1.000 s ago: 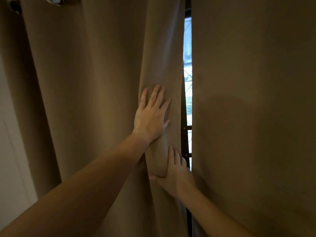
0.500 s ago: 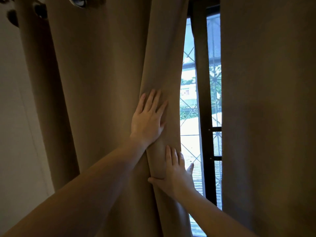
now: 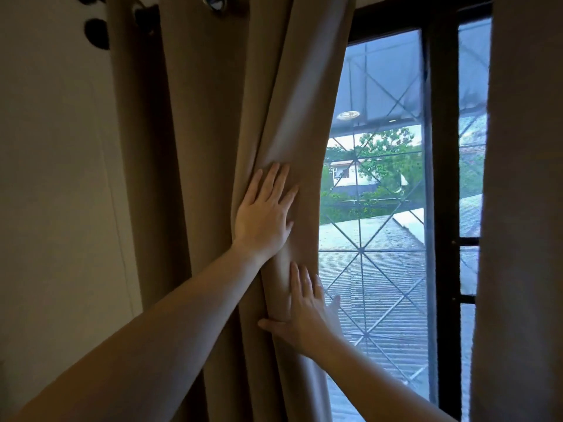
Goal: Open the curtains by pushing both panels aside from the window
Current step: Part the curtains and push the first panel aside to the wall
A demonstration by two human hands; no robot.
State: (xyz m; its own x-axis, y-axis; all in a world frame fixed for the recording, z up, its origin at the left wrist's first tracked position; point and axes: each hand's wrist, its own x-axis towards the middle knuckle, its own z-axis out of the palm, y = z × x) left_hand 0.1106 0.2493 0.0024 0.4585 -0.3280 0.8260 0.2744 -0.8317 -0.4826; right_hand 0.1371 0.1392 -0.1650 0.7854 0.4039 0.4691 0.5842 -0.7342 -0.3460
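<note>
The tan left curtain panel (image 3: 207, 141) hangs bunched in folds against the left side of the window (image 3: 384, 86). My left hand (image 3: 262, 214) lies flat on its inner fold, fingers spread and pointing up. Lower down, my right hand (image 3: 304, 315) presses flat against the same panel's free edge, thumb stretched left across the fabric, little finger past the edge over the glass. Neither hand grips the cloth. The right curtain panel (image 3: 524, 208) hangs straight at the frame's right side, covering that part of the window.
A pale wall (image 3: 54, 178) stands left of the curtain, with a black rod bracket (image 3: 97, 33) near the top. The dark window frame post (image 3: 441, 178) and a diamond-pattern grille (image 3: 361, 254) show in the gap, rooftops and trees beyond.
The left panel has slid left with both hands flat on it. The gap between the panels has grown from a thin slit to a wide strip of window.
</note>
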